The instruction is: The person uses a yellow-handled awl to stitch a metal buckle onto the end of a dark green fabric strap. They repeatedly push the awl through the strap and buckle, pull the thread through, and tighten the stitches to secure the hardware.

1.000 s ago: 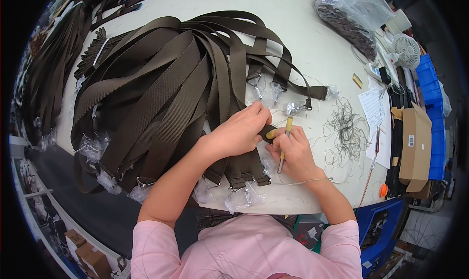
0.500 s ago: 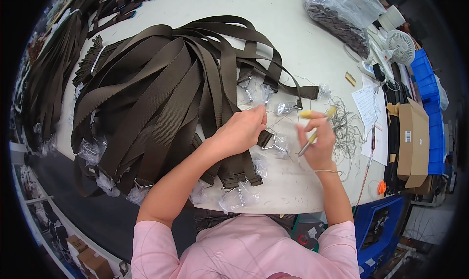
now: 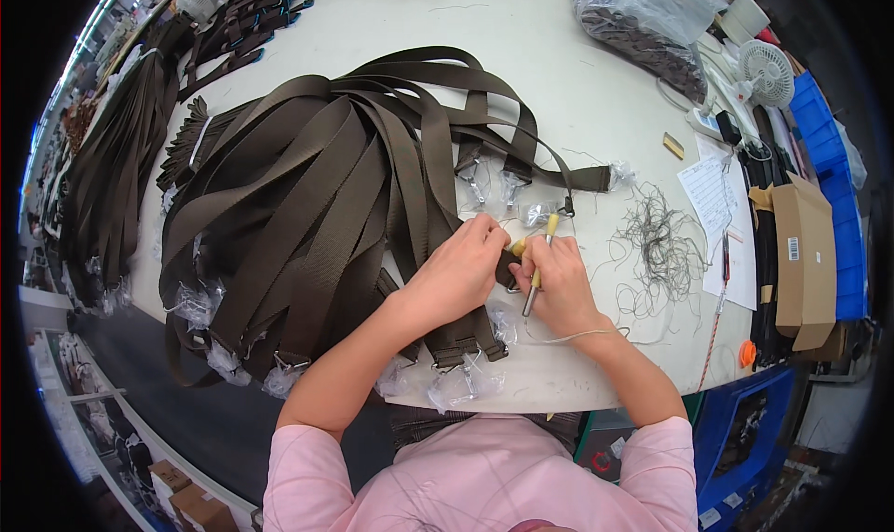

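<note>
My left hand is closed, pinching at a dark olive strap end at the middle of the pile of webbing straps. Beside it, my right hand grips a slim metal tool with a yellow handle, and yellow also shows at a fingertip against the strap. What exactly the fingertips pinch is partly hidden. Plastic-wrapped metal hooks hang from strap ends below and above my hands. A tangle of loose threads lies right of my right hand.
The white table holds bundled straps at left and a bagged heap at top right. Along the right are papers, a small fan, an open cardboard box and blue bins.
Half a second ago my right hand was farther right with the tool, away from the strap; now it is back beside my left hand at the strap end. The view has shifted slightly.
</note>
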Demonstrator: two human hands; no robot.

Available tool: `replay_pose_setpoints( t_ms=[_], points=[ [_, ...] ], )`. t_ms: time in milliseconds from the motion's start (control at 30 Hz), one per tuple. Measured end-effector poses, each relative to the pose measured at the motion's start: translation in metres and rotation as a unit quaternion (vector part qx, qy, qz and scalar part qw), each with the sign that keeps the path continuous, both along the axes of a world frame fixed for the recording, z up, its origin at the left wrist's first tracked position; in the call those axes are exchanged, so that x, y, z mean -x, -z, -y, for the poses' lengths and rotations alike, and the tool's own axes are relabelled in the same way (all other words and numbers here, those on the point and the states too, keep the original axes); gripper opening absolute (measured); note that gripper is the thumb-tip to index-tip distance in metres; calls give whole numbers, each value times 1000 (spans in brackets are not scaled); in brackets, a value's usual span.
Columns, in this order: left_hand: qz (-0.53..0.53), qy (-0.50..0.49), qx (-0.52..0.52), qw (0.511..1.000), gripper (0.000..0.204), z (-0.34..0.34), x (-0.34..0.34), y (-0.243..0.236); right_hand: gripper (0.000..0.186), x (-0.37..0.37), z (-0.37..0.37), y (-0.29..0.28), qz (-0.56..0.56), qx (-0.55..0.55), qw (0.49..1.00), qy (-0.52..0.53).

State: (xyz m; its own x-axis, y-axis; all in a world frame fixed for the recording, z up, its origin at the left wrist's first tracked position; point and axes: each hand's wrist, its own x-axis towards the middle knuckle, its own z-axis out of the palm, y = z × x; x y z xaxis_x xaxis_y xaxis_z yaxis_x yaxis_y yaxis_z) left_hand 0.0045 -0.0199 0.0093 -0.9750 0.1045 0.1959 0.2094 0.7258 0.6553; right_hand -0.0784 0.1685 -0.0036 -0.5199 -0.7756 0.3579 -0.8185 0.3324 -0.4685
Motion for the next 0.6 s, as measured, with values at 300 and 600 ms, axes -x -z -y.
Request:
replay_pose_setpoints(
  t_ms=[300, 600],
  points=[
    [-42, 7, 102, 994, 19, -2, 15, 9, 25, -4, -2, -7, 54, -3, 999, 3],
    [58, 14, -93, 994, 22, 13, 12, 8, 20, -2, 7, 0, -49, -13, 999, -3]
  ],
)
